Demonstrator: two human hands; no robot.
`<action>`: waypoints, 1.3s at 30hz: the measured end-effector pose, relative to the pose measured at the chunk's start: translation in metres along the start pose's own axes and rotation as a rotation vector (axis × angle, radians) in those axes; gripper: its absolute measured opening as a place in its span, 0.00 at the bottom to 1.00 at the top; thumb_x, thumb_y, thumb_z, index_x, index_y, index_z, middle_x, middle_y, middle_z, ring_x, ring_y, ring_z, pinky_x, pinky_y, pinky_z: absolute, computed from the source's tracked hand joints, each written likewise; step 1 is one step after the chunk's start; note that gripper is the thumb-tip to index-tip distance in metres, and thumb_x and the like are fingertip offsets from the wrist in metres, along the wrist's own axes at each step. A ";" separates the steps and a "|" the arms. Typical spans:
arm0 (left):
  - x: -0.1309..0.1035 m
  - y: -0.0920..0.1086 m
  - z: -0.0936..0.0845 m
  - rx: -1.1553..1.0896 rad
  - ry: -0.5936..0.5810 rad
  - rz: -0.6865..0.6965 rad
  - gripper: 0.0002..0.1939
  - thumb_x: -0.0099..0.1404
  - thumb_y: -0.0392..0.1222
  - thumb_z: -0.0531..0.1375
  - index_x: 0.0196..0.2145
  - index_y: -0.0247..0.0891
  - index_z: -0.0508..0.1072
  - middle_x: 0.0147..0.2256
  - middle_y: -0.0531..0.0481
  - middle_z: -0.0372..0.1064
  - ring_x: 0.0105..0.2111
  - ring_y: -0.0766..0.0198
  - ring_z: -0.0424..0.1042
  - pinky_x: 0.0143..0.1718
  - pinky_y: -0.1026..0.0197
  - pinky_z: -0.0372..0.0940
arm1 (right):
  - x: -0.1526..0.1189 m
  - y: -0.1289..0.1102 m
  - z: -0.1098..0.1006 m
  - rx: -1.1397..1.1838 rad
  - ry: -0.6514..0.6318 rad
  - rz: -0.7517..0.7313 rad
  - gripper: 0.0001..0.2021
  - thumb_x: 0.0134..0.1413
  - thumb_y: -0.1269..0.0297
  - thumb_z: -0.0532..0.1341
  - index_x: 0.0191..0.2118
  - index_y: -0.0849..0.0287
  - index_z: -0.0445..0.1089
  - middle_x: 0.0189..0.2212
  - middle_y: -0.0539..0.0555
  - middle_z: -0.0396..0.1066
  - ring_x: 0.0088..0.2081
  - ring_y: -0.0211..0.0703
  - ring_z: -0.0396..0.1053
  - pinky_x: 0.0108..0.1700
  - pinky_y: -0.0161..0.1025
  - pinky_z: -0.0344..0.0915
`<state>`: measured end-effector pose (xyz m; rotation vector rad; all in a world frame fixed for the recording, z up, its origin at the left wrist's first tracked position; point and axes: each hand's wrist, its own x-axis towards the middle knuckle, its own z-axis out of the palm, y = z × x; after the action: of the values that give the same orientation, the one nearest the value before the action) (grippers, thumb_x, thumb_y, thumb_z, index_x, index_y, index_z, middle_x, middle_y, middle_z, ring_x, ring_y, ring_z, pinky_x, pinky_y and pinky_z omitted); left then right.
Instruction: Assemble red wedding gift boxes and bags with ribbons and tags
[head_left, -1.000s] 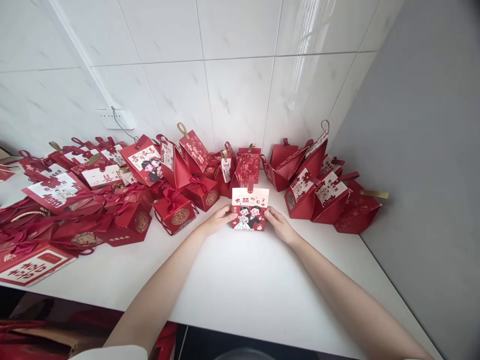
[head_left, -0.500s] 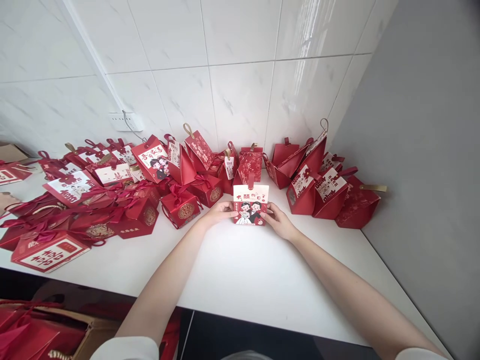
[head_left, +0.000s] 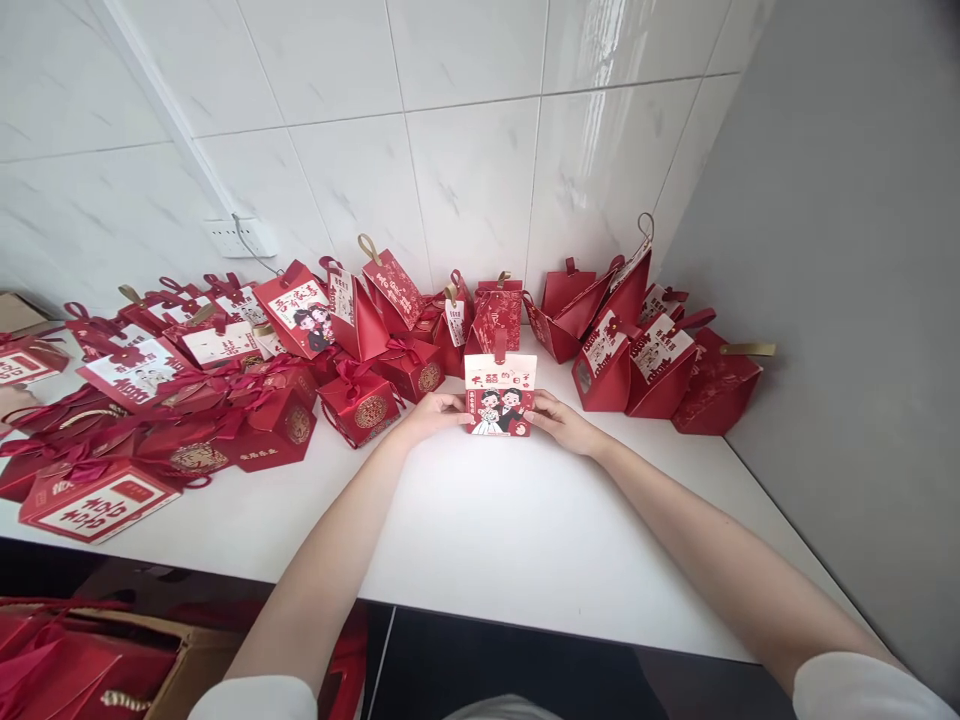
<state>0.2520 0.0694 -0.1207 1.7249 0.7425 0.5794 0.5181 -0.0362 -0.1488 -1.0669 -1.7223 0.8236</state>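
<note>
A red and white gift box point(head_left: 500, 398) with a cartoon bride and groom on its front stands upright on the white table, a red ribbon loop at its top. My left hand point(head_left: 442, 414) grips its left side. On the opposite side, my right hand point(head_left: 559, 420) holds the box with thumb at the front edge. The far fingers of both hands are partly hidden behind it. Just behind stands a patterned red gift box point(head_left: 498, 312) with a gold loop. Close to my left hand sits a red box with a ribbon bow point(head_left: 361, 408).
Several red gift boxes point(head_left: 660, 365) stand at the right by a grey partition point(head_left: 817, 280). Many more, including a flat-faced red box point(head_left: 105, 500), crowd the left. A cardboard carton point(head_left: 180, 665) sits below the table edge. Another person's hand point(head_left: 16, 400) shows at far left.
The view has tilted and shifted slightly. Both hands stay on the gift box, which keeps its place in front of the patterned box; my right fingers have shifted slightly outward on its edge.
</note>
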 end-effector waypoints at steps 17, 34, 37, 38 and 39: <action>0.000 -0.004 0.017 0.277 0.113 0.216 0.30 0.70 0.60 0.44 0.51 0.35 0.72 0.52 0.42 0.70 0.55 0.53 0.66 0.61 0.54 0.55 | 0.007 -0.007 -0.001 0.296 0.121 0.187 0.23 0.52 0.39 0.60 0.25 0.56 0.65 0.34 0.52 0.73 0.41 0.47 0.70 0.50 0.46 0.63; -0.003 0.009 0.016 0.149 0.034 0.119 0.31 0.69 0.61 0.48 0.55 0.35 0.71 0.57 0.45 0.67 0.60 0.51 0.63 0.63 0.54 0.53 | 0.007 -0.010 0.001 0.231 0.158 0.222 0.25 0.52 0.37 0.59 0.35 0.56 0.77 0.43 0.55 0.76 0.48 0.55 0.70 0.56 0.50 0.62; -0.003 0.007 0.015 0.126 0.036 0.111 0.31 0.68 0.61 0.49 0.56 0.35 0.71 0.57 0.45 0.68 0.60 0.51 0.63 0.63 0.54 0.54 | 0.007 -0.009 0.001 0.211 0.165 0.227 0.26 0.52 0.36 0.59 0.35 0.56 0.77 0.42 0.55 0.76 0.47 0.54 0.70 0.55 0.49 0.63; -0.003 0.007 0.015 0.124 0.035 0.108 0.31 0.68 0.61 0.49 0.56 0.35 0.71 0.57 0.45 0.68 0.60 0.51 0.63 0.63 0.54 0.53 | 0.007 -0.008 0.000 0.204 0.166 0.226 0.26 0.52 0.36 0.59 0.35 0.56 0.77 0.42 0.55 0.76 0.47 0.54 0.70 0.55 0.49 0.63; -0.003 0.007 0.015 0.125 0.030 0.106 0.31 0.68 0.61 0.49 0.55 0.35 0.71 0.57 0.46 0.68 0.59 0.51 0.63 0.63 0.54 0.54 | 0.007 -0.007 0.000 0.197 0.166 0.223 0.26 0.53 0.37 0.58 0.36 0.56 0.76 0.42 0.55 0.76 0.47 0.53 0.70 0.55 0.48 0.62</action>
<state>0.2617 0.0563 -0.1177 1.8832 0.7242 0.6440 0.5146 -0.0326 -0.1406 -1.1704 -1.3700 0.9926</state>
